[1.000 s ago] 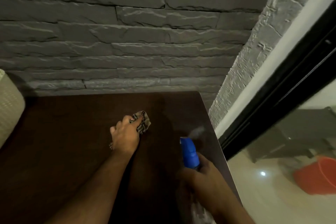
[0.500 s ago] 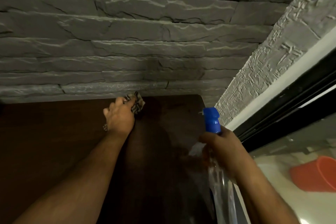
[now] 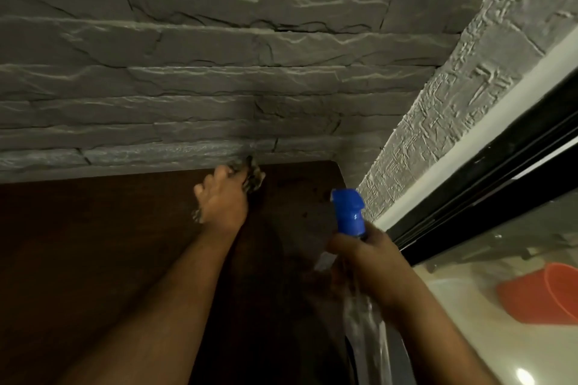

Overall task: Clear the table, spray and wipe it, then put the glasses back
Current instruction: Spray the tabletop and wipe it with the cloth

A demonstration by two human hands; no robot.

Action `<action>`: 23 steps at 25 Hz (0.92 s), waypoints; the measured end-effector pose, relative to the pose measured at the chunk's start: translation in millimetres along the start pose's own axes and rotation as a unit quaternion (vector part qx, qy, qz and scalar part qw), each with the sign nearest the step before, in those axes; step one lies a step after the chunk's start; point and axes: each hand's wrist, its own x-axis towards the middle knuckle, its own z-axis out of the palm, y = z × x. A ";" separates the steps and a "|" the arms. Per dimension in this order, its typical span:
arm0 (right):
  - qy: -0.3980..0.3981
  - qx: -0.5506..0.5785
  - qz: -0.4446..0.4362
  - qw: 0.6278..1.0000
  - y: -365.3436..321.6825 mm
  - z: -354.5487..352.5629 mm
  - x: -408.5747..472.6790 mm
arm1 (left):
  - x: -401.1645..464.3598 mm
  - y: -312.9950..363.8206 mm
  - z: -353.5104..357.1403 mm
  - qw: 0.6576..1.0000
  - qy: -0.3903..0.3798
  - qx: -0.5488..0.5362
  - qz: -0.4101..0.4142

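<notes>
Your left hand (image 3: pixel 223 201) is gripping a patterned cloth (image 3: pixel 254 180) and pressing it onto the dark wooden table (image 3: pixel 93 244) at its far edge, right against the grey stone wall (image 3: pixel 219 72). Your right hand (image 3: pixel 364 262) is clutching the spray bottle (image 3: pixel 350 212) (blue head, clear body) above the table's right edge.

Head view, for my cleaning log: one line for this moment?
left hand: wiping, cloth | right hand: holds sprayer | table: far edge
</notes>
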 end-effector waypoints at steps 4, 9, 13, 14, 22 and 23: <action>0.009 0.016 -0.003 1.000 -5.8 -4.3 6.1 | -28.0 68.5 -2.0 0.998 -0.026 -0.034 0.048; -0.014 0.043 0.021 0.999 -3.5 -10.1 -0.1 | -67.6 21.1 8.2 0.988 -0.007 -0.017 0.153; -0.003 0.047 0.005 0.999 1.4 -14.1 3.0 | 2.2 107.0 13.3 0.996 0.045 0.011 0.070; 0.001 0.046 0.002 0.999 3.3 -16.8 1.9 | -13.1 118.2 17.4 0.994 0.011 0.021 0.109; -0.007 0.023 0.019 1.000 6.4 -30.2 -3.6 | -7.3 65.8 16.5 0.998 0.008 0.009 0.064; -0.002 0.034 0.018 0.999 9.7 -28.6 -3.2 | 2.0 94.3 19.0 0.997 0.012 0.003 0.081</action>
